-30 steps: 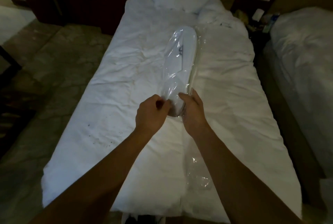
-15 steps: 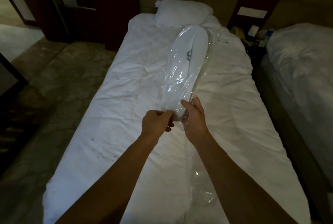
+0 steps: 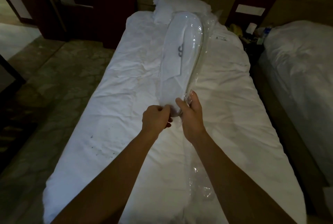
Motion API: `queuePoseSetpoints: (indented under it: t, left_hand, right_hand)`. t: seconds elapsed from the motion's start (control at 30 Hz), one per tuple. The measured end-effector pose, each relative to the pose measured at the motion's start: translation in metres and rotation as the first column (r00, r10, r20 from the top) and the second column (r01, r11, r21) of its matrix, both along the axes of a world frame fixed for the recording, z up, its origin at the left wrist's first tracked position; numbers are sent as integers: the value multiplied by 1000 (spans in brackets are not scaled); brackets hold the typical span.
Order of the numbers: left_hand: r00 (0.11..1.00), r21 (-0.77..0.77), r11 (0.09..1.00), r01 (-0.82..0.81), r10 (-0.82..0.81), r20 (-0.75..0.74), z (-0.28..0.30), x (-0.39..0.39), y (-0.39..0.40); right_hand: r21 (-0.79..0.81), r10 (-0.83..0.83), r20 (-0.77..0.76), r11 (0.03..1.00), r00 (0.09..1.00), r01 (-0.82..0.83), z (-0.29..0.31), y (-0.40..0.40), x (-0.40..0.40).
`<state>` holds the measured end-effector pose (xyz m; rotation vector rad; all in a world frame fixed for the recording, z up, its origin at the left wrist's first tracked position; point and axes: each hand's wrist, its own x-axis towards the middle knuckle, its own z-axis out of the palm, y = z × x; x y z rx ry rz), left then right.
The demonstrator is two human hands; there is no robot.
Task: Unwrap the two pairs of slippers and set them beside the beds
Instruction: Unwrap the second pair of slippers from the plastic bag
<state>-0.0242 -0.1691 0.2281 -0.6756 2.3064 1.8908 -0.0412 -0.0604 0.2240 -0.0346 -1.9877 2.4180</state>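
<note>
A pair of white slippers (image 3: 182,56) in a clear plastic wrapper is held up over the white bed (image 3: 111,108), toe end pointing away from me. My left hand (image 3: 156,119) pinches the wrapper at the near heel end. My right hand (image 3: 191,115) grips the heel end from the right side, thumb on top, with plastic crinkled around its fingers. A loose strip of clear wrapper (image 3: 201,184) lies on the sheet under my right forearm. More plastic (image 3: 212,25) shows to the right of the slippers' toe.
A white pillow (image 3: 173,7) sits at the head of the bed. A second bed (image 3: 302,65) stands on the right across a narrow gap. A dark nightstand (image 3: 252,29) with small items is between the bedheads. Patterned carpet (image 3: 59,79) lies on the left.
The wrapped slippers have risen from lying on the bed to being held up in front of me. Both hands kept their hold at the heel end.
</note>
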Motion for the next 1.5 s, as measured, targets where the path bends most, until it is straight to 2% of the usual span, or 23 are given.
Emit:
queuePoseSetpoints:
  t: [0.13, 0.23, 0.47, 0.6, 0.73, 0.97, 1.1, 1.17, 1.3, 1.4, 1.5]
  left_hand:
    - [1000, -45, 999, 28, -27, 8, -1, 0, 0]
    - [1000, -25, 1000, -9, 9, 3, -5, 3, 1]
    - [981, 216, 960, -180, 192, -32, -15, 21, 9]
    - [967, 305, 923, -235, 254, -24, -22, 28, 14]
    - [952, 320, 899, -298, 304, 33, -32, 34, 10]
    - [977, 441, 880, -177, 211, -29, -37, 57, 14]
    - [996, 440, 898, -30, 65, -66, -40, 69, 17]
    - [1000, 452, 892, -10, 21, -19, -41, 66, 10]
    - [957, 430, 866, -256, 163, 242, -40, 45, -22]
    - [950, 403, 860, -313, 275, 150, -13, 13, -48]
    - [988, 337, 933, -126, 150, -47, 35, -17, -55]
  right_hand:
    - [60, 2, -34, 998, 999, 0, -2, -1, 4]
    - [70, -7, -15, 997, 1000, 8, -4, -1, 6]
    - [-106, -58, 166, 991, 984, 76, -1, 3, 2]
    - [-114, -38, 173, 992, 984, 59, 0, 6, 2]
    - [-170, -57, 186, 981, 981, 89, 8, 10, -2]
    - [-221, -86, 277, 964, 957, 150, 21, 14, -14]
    - [-228, -69, 299, 963, 952, 141, 25, 17, -16]
    - [-209, -52, 306, 971, 951, 120, 29, 21, -16]
    - [-209, 15, 280, 977, 960, 46, 41, 32, -19]
    - [-205, 88, 255, 978, 963, -35, 50, 37, -20]
    - [-237, 155, 265, 967, 952, -91, 51, 34, -19]
